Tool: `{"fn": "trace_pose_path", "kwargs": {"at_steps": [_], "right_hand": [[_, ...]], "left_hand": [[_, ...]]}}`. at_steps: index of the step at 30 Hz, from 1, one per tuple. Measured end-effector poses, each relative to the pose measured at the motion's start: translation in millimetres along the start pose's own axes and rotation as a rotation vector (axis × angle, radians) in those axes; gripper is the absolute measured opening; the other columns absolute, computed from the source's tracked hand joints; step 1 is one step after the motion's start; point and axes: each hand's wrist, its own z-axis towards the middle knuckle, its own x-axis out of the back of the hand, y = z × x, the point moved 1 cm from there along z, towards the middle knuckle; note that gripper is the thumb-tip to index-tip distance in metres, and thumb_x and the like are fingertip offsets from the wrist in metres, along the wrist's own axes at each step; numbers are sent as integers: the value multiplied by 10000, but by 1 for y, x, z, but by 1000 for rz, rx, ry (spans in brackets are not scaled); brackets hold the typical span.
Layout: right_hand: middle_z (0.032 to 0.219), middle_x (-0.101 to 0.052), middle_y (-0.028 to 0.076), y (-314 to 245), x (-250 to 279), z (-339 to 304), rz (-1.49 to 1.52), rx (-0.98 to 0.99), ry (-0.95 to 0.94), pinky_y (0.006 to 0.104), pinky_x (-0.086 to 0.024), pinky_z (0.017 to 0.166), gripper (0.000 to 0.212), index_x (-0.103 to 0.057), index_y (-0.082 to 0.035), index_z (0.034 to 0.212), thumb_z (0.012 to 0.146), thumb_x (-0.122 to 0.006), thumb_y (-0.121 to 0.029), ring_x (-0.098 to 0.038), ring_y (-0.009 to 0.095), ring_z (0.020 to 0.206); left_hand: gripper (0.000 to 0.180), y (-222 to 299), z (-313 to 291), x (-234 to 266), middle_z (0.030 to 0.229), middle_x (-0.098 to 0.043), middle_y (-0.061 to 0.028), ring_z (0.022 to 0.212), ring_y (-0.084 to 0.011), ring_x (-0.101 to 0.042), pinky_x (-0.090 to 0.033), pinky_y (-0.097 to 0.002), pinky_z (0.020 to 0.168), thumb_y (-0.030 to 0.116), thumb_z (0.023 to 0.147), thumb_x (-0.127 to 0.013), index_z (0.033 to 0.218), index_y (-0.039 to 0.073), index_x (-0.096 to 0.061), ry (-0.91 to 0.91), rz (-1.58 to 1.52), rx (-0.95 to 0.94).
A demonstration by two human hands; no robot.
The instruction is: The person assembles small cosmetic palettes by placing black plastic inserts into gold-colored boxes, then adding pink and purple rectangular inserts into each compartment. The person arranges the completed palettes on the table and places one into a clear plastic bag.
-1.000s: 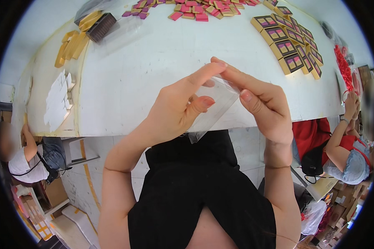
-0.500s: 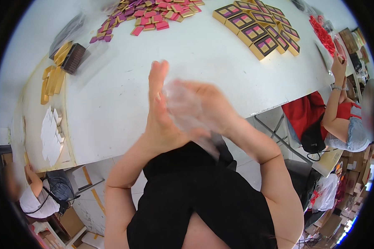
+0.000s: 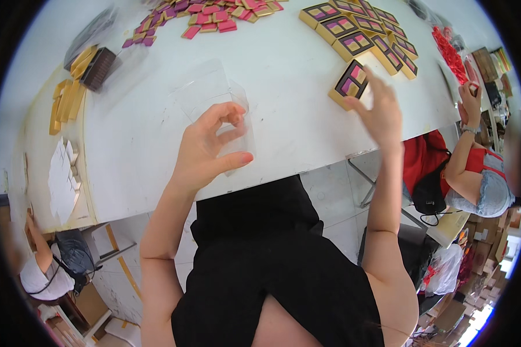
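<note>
My left hand point(image 3: 205, 144) is curled round a clear plastic box point(image 3: 240, 98), its fingers behind the see-through wall and the thumb at the near side. Open flaps of the plastic spread out beyond my fingers. To the right, my right hand point(image 3: 382, 113) grips a gold box point(image 3: 348, 85) between thumb and fingers. Pink, purple and gold squares sit in this box's dark tray, which faces up. It stands apart from the group of similar gold boxes point(image 3: 353, 43) just behind it.
A heap of pink, purple and gold squares point(image 3: 214, 17) lies at the far side of the white table point(image 3: 283, 110). Gold sleeves point(image 3: 69, 107), a dark box point(image 3: 97, 69) and white card pieces point(image 3: 63, 179) are at the left. Other people sit at both sides.
My hands have moved apart; the left keeps the clear plastic, now opened out into a box. My right hand has reached right and pulled one gold box nearer, away from the group.
</note>
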Motion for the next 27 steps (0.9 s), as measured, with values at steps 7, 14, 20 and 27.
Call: {"fn": "trace_pose_path", "kwargs": {"at_steps": [7, 14, 20, 27], "right_hand": [[1639, -143, 30, 63, -8, 46, 225, 259, -444, 505, -204, 1190, 1045, -353, -292, 1515, 618, -653, 152, -39, 359, 1506], [1507, -390, 62, 21, 11, 68, 275, 487, -421, 435, -347, 1103, 750, -589, -161, 1313, 621, -762, 70, -321, 311, 1409], [1076, -480, 114, -89, 67, 56, 391, 819, -437, 356, -408, 858, 646, -662, -129, 1266, 712, -777, -441, -486, 282, 998], [1017, -503, 131, -131, 95, 50, 39, 739, -230, 386, -440, 844, 564, -697, -156, 1210, 692, -813, -345, -514, 327, 953]], "left_hand": [[697, -3, 0, -4, 1202, -591, -88, 1174, -227, -569, -428, -399, 1051, -3, 675, -822, 1290, 21, -494, 95, 258, -72], [701, -8, -3, -6, 1163, -635, -112, 1133, -242, -607, -460, -364, 990, 26, 682, -828, 1295, 38, -489, 332, 638, -195], [688, -2, 0, -12, 1186, -594, -144, 1122, -299, -600, -496, -395, 902, 24, 684, -802, 1280, 34, -459, 389, 810, -316], [712, -7, -1, -11, 1189, -587, -151, 1127, -334, -579, -491, -390, 910, -9, 671, -793, 1289, 35, -444, 384, 855, -348]]}}
